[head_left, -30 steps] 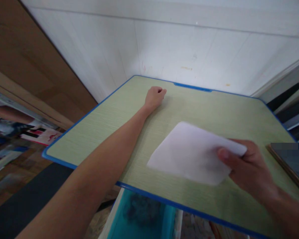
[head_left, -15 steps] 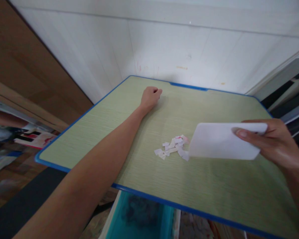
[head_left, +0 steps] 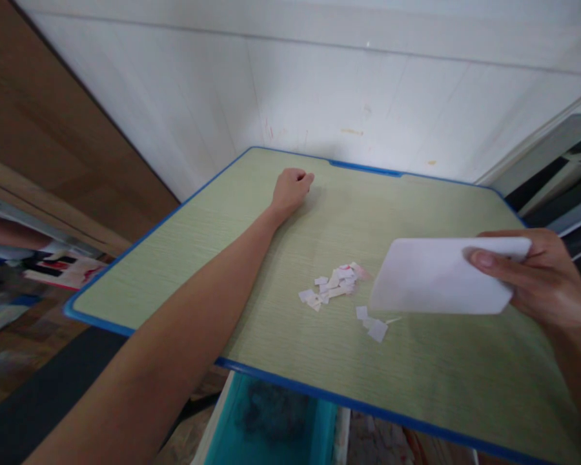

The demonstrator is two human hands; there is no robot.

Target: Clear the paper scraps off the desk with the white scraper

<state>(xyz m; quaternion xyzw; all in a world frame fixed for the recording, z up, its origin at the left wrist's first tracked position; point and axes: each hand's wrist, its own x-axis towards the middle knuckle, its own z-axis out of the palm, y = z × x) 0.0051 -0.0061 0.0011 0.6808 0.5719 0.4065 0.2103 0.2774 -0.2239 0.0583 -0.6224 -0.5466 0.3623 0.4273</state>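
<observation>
My right hand grips a flat white board with rounded corners by its right end, thumb laid across the near face. The board is tilted up over the table, its lower left corner close to a few loose paper scraps. A larger heap of small torn paper scraps, mostly white with a little pink, lies left of it. Further back, my left hand rests on the tabletop with its fingers curled into a loose fist; nothing shows in it.
The pale green table has a blue rim and stands against a white panelled wall. Below its front edge is a turquoise bin with dark contents. Brown wood borders the left, and dark racks the right.
The white board has shifted slightly to the right in my right hand. Several scraps now lie nearer the front edge, apart from the heap. My left hand has stayed in place.
</observation>
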